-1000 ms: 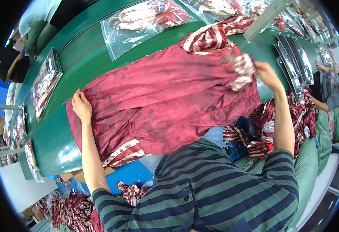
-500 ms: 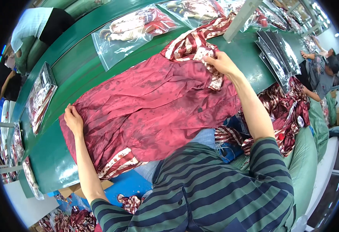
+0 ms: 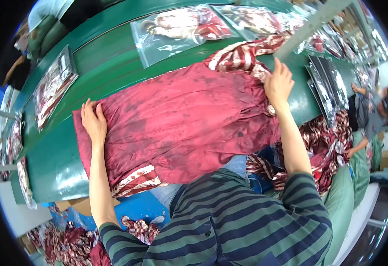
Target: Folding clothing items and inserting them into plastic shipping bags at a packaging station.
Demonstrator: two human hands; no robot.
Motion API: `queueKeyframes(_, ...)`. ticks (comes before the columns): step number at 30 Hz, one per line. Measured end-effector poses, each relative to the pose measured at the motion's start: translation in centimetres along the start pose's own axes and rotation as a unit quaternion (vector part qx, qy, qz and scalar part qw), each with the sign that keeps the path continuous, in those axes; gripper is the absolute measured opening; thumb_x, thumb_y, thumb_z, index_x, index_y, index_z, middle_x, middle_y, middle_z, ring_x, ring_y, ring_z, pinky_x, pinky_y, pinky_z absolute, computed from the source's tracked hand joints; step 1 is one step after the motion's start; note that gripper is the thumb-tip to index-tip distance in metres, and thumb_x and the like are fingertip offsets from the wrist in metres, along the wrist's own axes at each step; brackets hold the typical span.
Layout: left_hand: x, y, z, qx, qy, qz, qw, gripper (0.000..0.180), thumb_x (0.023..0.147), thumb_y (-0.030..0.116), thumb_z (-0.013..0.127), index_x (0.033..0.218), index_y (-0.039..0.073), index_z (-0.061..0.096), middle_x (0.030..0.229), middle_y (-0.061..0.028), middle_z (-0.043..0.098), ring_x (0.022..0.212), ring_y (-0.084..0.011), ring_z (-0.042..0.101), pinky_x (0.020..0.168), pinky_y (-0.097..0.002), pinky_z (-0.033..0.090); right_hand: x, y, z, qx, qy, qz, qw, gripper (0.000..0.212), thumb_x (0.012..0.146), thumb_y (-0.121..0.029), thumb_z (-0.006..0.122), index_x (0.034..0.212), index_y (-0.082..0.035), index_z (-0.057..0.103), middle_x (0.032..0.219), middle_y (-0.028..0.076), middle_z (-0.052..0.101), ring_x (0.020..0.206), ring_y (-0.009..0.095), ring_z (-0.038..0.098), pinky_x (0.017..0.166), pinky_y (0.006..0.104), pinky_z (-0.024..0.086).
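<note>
A dark-red satin garment (image 3: 176,119) with darker blotches lies spread over the green table in front of me, its near edge hanging over the side. Red-and-white striped cloth (image 3: 236,55) extends from its far right end, and a striped patch (image 3: 138,179) shows at its lower left edge. My left hand (image 3: 95,123) rests on the garment's left end with fingers stretched out. At the right end, beside the striped trim, my right hand (image 3: 280,86) has its fingers extended and apart; nothing visible is gripped in it.
Clear bags with folded garments (image 3: 183,29) lie along the far side, another bag (image 3: 56,86) at left. Black glossy packages (image 3: 327,86) are stacked right of a metal post (image 3: 316,26). Striped garments (image 3: 324,146) heap at my right. Other people work at far left and right.
The garment lies flatter, with fewer creases. My right hand has let go of the striped trim and straightened its fingers. My left hand has flattened on the cloth. The whole view has shifted slightly.
</note>
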State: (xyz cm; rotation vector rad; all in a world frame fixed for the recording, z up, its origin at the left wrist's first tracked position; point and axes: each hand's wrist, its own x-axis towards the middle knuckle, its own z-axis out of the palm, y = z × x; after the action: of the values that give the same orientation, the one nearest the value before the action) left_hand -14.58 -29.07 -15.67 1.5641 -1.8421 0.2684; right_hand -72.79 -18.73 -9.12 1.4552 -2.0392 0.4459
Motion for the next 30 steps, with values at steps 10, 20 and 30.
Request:
queueKeyframes(10, -0.8, -2.4, -0.3, 0.118, -0.015, -0.044, 0.992, 0.036, 0.101, 0.035, 0.054, 0.123, 0.008, 0.066, 0.131, -0.012, 0.065, 0.127, -0.0351, 0.056, 0.113, -0.0427, 0.037, 2.0, -3.9, 3.7, 0.179, -0.062, -0.148, 0.971, 0.026, 0.094, -0.029, 0.065, 0.106, -0.006, 0.064, 0.099, 0.012, 0.067, 0.088, 0.035, 0.059, 0.082, 0.0396, 0.047)
queueKeyframes(20, -0.5, -7.4, -0.9, 0.078, -0.056, -0.114, 0.989, 0.039, 0.099, 0.038, 0.056, 0.125, 0.01, 0.066, 0.135, -0.0133, 0.063, 0.131, -0.0411, 0.052, 0.111, -0.0501, 0.039, 2.9, -3.4, 8.3, 0.232, -0.117, -0.123, 0.958, 0.03, 0.094, -0.031, 0.066, 0.104, -0.003, 0.067, 0.101, 0.015, 0.068, 0.087, 0.033, 0.062, 0.08, 0.0409, 0.05)
queueKeyframes(30, 4.0, 12.6, -5.1, -0.17, -0.174, 0.217, 0.945, 0.034, 0.095, 0.013, 0.061, 0.129, 0.009, 0.063, 0.138, -0.0124, 0.06, 0.137, -0.0364, 0.047, 0.117, -0.0466, 0.037, 13.0, 0.8, 6.2, 0.541, -0.101, 0.52, 0.653, 0.032, 0.096, -0.026, 0.064, 0.111, 0.001, 0.067, 0.109, 0.014, 0.069, 0.095, 0.025, 0.065, 0.082, 0.0375, 0.052)
